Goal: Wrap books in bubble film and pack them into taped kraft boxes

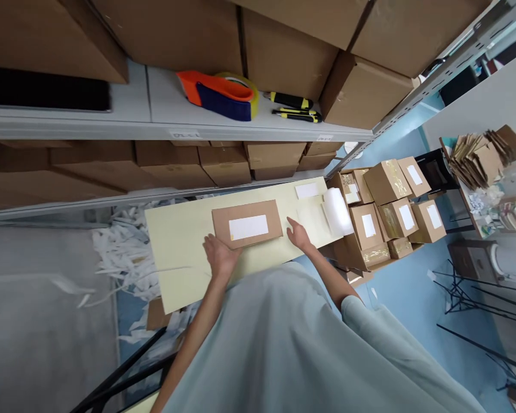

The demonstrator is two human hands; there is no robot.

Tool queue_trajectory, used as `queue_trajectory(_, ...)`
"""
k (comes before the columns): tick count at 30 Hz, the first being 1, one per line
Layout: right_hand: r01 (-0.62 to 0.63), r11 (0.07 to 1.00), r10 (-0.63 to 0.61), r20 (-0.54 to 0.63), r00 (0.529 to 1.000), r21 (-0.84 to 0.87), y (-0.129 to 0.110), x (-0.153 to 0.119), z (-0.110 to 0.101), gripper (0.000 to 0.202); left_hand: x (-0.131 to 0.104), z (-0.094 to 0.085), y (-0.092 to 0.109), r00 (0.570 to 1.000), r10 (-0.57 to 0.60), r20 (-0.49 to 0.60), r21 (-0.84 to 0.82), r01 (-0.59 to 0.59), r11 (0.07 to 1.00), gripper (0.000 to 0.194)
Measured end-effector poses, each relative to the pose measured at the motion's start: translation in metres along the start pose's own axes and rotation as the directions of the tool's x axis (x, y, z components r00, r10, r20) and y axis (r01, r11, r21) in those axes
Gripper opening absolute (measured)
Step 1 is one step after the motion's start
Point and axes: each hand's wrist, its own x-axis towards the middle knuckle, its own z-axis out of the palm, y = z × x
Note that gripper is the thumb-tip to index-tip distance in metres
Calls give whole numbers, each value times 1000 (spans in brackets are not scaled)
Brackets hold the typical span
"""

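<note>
Box (pixel 246 212) lies flat on our surface (pixel 176 241), long axis left to right, right end angled slightly away from us. Our left hand (pixel 221 256) touches its near-left corner, grip unclear; our right hand (pixel 298 235), released, is just beside it. Open room stretches left; white roll (pixel 337 212) lies at the right edge.

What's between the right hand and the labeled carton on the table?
Only a narrow bare strip of cream tabletop separates the right hand from the labeled carton; head view shows it.
</note>
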Motion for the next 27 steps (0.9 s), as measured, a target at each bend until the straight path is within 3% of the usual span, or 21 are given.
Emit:
queue_trajectory(2,12,997,-17,-62,998,-82,11,28,-26,54,-1,3,28,998,61,-32,51,-59,997,119)
queue_trajectory(4,-8,989,-3,-80,997,-145,23,62,-52,50,1,11,63,985,172,-3,58,-171,984,112)
queue_trajectory(8,-167,963,149,-96,984,-212,45,129,-83,53,19,56,136,920,360,156,-89,-350,933,84)
queue_trajectory(10,-279,934,259,-117,959,-222,56,153,-88,59,35,91,166,898,358,256,-169,-323,931,76)
queue_trajectory(13,-377,902,358,-125,925,-211,70,173,-87,66,64,147,199,900,177,399,-240,-84,967,72)
queue_trajectory(16,-401,897,386,-112,916,-188,79,180,-82,66,90,192,218,879,-44,475,-231,173,957,72)
queue_trajectory(19,-414,895,401,-108,910,-165,83,181,-77,63,106,218,225,859,-123,498,-196,250,948,65)
queue_trajectory(24,-419,897,397,-160,904,-142,85,180,-76,65,111,232,225,848,-167,503,-173,289,942,57)
queue_trajectory(27,-416,901,403,-119,907,-119,88,181,-81,53,110,235,224,843,-176,509,-169,298,940,54)
